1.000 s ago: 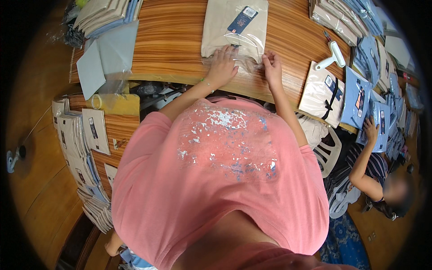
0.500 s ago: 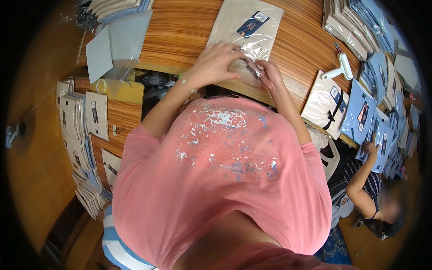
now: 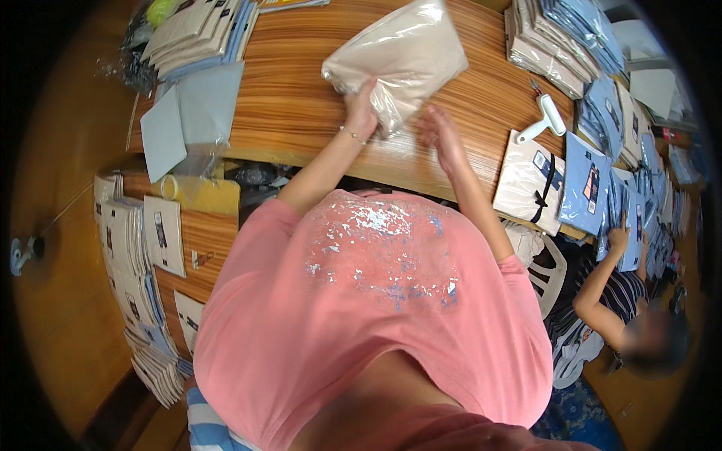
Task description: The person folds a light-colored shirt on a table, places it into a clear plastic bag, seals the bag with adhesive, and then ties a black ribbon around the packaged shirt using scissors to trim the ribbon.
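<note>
A beige folded cloth in a clear plastic bag [image 3: 402, 56] is tilted above the wooden table, its plain side showing. My left hand [image 3: 362, 111] grips its near left edge, the thumb lying over the plastic. To the right of the bag's near corner is my right hand [image 3: 444, 139], blurred, with its fingers apart and nothing in them. A white lint roller [image 3: 545, 120] lies to the right, close to a beige bagged pack with a black ribbon [image 3: 529, 180] and a blue bagged pack [image 3: 585, 184].
Stacks of beige and blue packs stand at the table's far left [image 3: 199, 37] and far right [image 3: 553, 45]. Grey boards [image 3: 163, 135] lie at the left edge. More packs [image 3: 128, 240] fill a lower surface. At right, a co-worker's hand [image 3: 618, 239] touches blue packs.
The bagged cloth has been turned from its labelled side to its plain side and lifted at a tilt. My left hand now holds it; my right hand has let go.
</note>
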Tool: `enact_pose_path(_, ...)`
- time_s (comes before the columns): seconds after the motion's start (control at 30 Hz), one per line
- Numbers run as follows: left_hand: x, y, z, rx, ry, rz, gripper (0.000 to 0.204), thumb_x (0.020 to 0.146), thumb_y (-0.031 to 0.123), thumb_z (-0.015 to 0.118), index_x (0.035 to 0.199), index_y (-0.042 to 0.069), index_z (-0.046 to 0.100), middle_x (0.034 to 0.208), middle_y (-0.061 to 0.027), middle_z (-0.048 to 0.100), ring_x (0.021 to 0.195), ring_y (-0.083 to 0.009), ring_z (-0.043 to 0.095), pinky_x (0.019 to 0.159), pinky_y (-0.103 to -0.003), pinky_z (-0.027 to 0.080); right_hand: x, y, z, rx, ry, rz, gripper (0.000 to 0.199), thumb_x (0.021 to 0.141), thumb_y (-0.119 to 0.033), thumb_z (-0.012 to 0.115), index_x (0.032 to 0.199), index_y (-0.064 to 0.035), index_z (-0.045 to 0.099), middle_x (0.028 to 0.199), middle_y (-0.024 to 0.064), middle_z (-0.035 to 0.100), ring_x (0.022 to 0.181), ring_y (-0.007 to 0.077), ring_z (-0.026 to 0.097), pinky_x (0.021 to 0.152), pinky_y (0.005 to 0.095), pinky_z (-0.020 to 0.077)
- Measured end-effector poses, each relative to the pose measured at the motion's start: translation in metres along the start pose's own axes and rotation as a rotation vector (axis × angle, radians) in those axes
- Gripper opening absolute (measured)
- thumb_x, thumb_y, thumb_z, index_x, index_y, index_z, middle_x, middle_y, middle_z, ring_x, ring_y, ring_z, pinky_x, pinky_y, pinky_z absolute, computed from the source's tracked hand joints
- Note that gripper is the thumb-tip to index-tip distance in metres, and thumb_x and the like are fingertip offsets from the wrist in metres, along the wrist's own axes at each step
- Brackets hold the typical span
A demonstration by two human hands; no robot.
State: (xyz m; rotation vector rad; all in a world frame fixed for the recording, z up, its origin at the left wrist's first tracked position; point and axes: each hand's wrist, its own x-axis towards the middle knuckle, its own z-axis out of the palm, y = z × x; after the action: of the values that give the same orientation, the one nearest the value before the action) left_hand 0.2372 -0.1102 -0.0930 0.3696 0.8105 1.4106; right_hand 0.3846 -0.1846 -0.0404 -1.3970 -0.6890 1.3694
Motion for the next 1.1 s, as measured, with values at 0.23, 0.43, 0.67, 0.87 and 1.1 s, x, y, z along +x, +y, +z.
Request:
enact_pose_path(0.23,-0.04,-0.016,-0.017,-0.214,-0.268,-0.797,0.048,0.095,0.035,0.042,0.126,-0.002,0.039,0.123,-0.0177,0.05,0.114,-0.0261,0.048,0.097,-0.04,0.039,0.062,0.012,-0.044,-0.174,-0.08,0.125,0.07,0.08,-0.011,0.065,0.139,-0.0075,0.026,0.1,0.0132,0.06,0.084,0.0197,0.061,0.061,0.0292,0.0502)
enact_pose_path(0.43,-0.053,0.06,-0.01,1.255,-0.83,0.391,0.05,0.094,0.043,0.037,0.105,0.0,0.059,0.114,-0.0165,0.057,0.103,-0.0299,0.055,0.088,-0.04,0.043,0.065,0.001,-0.058,-0.916,-0.178,-0.451,0.036,0.078,-0.013,0.065,0.112,-0.0037,0.058,0.088,0.0125,0.065,0.078,0.023,0.062,0.064,0.0317,0.0484)
enact_pose_path(0.67,-0.031,0.046,-0.018,1.88,-1.021,-0.071,0.036,0.09,0.032,0.048,0.092,0.0,0.063,0.103,-0.0147,0.059,0.093,-0.0315,0.055,0.082,-0.039,0.043,0.053,0.032,-0.01,-1.416,-0.328,-0.479,0.018,0.076,-0.019,0.062,0.091,-0.0089,0.064,0.092,0.0113,0.064,0.083,0.0319,0.06,0.072,0.0414,0.0477)
enact_pose_path(0.87,-0.026,0.017,-0.051,1.599,-1.044,0.294,0.024,0.087,0.021,0.053,0.095,0.0,0.062,0.096,-0.0135,0.056,0.094,-0.0305,0.053,0.085,-0.038,0.041,0.047,0.046,0.002,-1.62,-0.268,-0.802,0.015,0.073,-0.019,0.064,0.084,-0.0093,0.061,0.087,0.0051,0.061,0.091,0.022,0.057,0.076,0.0372,0.0435)
enact_pose_path(1.1,-0.038,-0.003,-0.062,1.691,-0.89,0.807,0.025,0.079,0.01,0.057,0.102,0.0,0.058,0.119,-0.0156,0.047,0.115,-0.032,0.041,0.098,-0.042,0.034,0.039,0.021,0.019,-1.616,-0.053,-1.032,0.036,0.07,-0.016,0.064,0.104,-0.012,0.054,0.106,0.0079,0.055,0.102,0.0264,0.052,0.084,0.0395,0.0412)
